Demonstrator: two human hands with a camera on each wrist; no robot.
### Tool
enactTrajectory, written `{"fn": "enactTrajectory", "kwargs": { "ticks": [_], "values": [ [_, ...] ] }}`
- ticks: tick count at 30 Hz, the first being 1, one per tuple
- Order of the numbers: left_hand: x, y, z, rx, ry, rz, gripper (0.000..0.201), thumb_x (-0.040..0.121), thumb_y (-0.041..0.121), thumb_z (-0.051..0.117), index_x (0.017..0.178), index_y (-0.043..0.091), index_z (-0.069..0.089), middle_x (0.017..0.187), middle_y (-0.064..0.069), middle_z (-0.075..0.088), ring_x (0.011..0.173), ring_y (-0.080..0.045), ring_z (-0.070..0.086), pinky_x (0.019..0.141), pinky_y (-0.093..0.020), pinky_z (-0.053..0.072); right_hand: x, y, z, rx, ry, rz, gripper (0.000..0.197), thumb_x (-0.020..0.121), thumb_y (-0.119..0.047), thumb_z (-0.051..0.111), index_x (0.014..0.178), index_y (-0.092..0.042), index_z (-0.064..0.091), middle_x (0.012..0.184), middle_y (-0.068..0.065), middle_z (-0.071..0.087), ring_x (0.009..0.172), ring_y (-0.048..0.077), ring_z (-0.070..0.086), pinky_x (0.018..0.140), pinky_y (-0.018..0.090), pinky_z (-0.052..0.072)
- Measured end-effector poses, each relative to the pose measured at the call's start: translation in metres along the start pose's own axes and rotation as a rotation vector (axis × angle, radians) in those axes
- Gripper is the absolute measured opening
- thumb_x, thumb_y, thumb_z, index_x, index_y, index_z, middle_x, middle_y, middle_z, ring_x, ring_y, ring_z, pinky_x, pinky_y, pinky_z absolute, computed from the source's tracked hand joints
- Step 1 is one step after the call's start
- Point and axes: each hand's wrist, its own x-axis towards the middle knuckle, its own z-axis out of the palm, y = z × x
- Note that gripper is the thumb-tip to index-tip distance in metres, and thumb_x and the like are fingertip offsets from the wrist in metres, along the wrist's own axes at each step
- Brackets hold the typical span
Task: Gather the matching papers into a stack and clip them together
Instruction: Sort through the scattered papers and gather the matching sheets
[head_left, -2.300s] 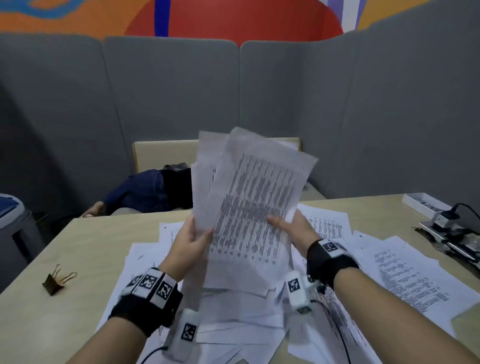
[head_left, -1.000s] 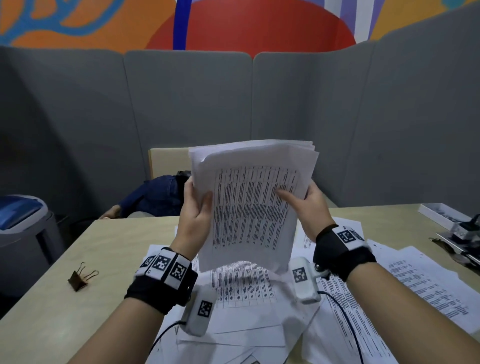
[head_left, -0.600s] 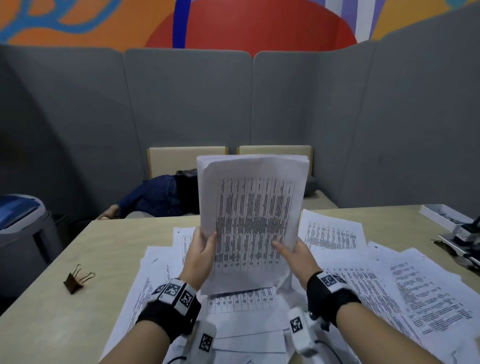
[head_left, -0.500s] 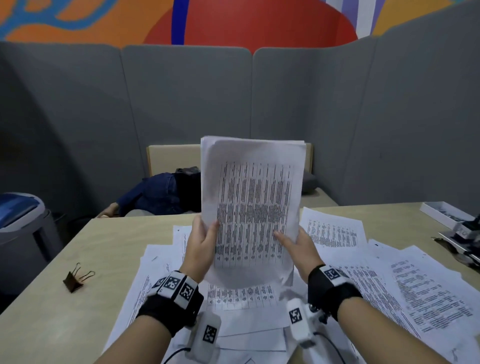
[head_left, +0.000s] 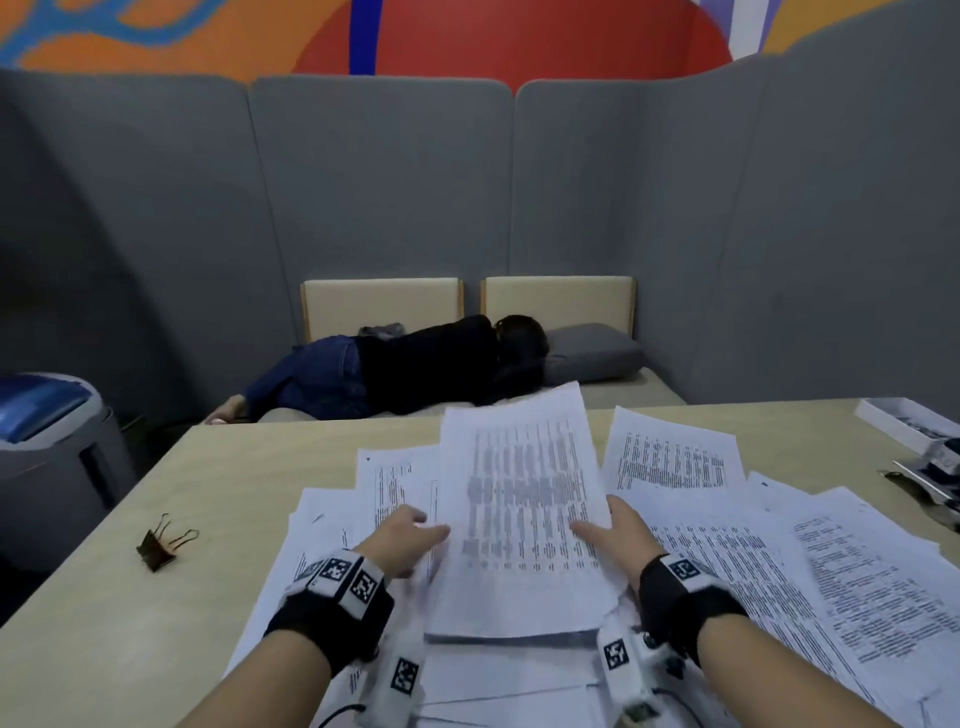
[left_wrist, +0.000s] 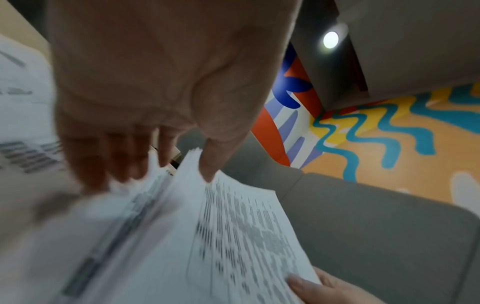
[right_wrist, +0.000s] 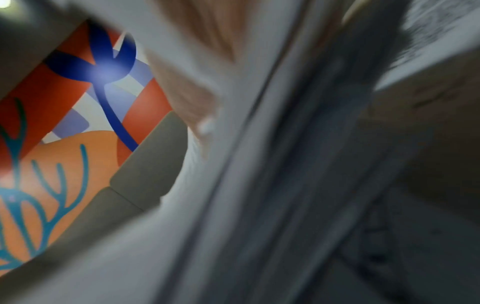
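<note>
A stack of printed papers (head_left: 519, 519) lies tilted low over the loose sheets (head_left: 779, 561) strewn on the table. My left hand (head_left: 410, 535) pinches its left edge, thumb on top and fingers beneath, as the left wrist view shows (left_wrist: 197, 164). At the right edge my right hand (head_left: 613, 530) holds the stack (left_wrist: 233, 236) with the thumb on the top sheet. The right wrist view is blurred, showing only paper edges (right_wrist: 259, 164). A bronze binder clip (head_left: 161, 543) lies alone on the table to the left.
The beige table (head_left: 208, 478) carries more printed sheets to the right (head_left: 670, 457). A white tray (head_left: 904, 421) and a metal device (head_left: 935, 467) sit at the far right edge. A person lies on a bench (head_left: 415, 364) behind the table. A grey bin (head_left: 47, 441) stands left.
The stack stood upright in both hands above the table; now it has been lowered and tipped flat toward the loose sheets. Both hands came down with it.
</note>
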Motion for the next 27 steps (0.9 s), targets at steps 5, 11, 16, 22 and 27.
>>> {"fn": "enactTrajectory", "kwargs": {
  "ticks": [5, 11, 16, 22, 27],
  "values": [
    [-0.002, -0.016, -0.011, 0.437, 0.167, -0.205, 0.064, 0.080, 0.041, 0.065, 0.129, 0.008, 0.040, 0.133, -0.016, 0.037, 0.118, -0.030, 0.045, 0.095, -0.035, 0.040, -0.001, 0.008, -0.010, -0.192, -0.016, 0.083, 0.014, 0.091, -0.017, 0.061, 0.099, -0.009, 0.053, 0.101, 0.008, 0.062, 0.090, 0.022, 0.057, 0.082, 0.029, 0.046],
    [0.006, -0.018, -0.005, 0.250, 0.089, -0.088, 0.038, 0.082, 0.033, 0.069, 0.064, 0.013, 0.043, 0.058, 0.001, 0.048, 0.049, -0.009, 0.044, 0.044, -0.018, 0.033, 0.015, 0.021, -0.005, -0.235, -0.050, 0.222, 0.070, 0.087, -0.041, 0.061, 0.137, 0.002, 0.038, 0.125, 0.011, 0.053, 0.112, 0.026, 0.054, 0.093, 0.031, 0.046],
    [0.009, -0.013, 0.002, 0.256, -0.022, -0.036, 0.023, 0.082, 0.028, 0.069, 0.084, 0.006, 0.060, 0.081, -0.007, 0.064, 0.073, -0.019, 0.062, 0.064, -0.023, 0.050, 0.012, 0.017, -0.009, -0.175, -0.074, 0.284, 0.071, 0.093, -0.033, 0.056, 0.146, -0.001, 0.021, 0.146, 0.017, 0.036, 0.127, 0.030, 0.043, 0.088, 0.028, 0.036],
    [0.009, -0.014, -0.006, 0.259, 0.163, 0.092, 0.014, 0.089, 0.020, 0.062, 0.093, 0.006, 0.061, 0.096, -0.008, 0.064, 0.097, -0.026, 0.063, 0.077, -0.027, 0.046, 0.020, 0.023, -0.008, -0.267, -0.101, 0.245, 0.036, 0.086, -0.023, 0.061, 0.112, 0.000, 0.051, 0.097, 0.009, 0.059, 0.076, 0.017, 0.056, 0.060, 0.023, 0.042],
    [0.005, -0.003, -0.048, 0.277, 0.454, 0.241, 0.021, 0.093, 0.024, 0.055, 0.082, 0.006, 0.056, 0.078, -0.009, 0.060, 0.082, -0.032, 0.060, 0.065, -0.031, 0.040, 0.024, 0.024, -0.008, -0.303, -0.114, 0.266, 0.055, 0.083, -0.028, 0.064, 0.126, 0.002, 0.048, 0.104, 0.012, 0.060, 0.094, 0.026, 0.061, 0.058, 0.024, 0.040]
  ]
}}
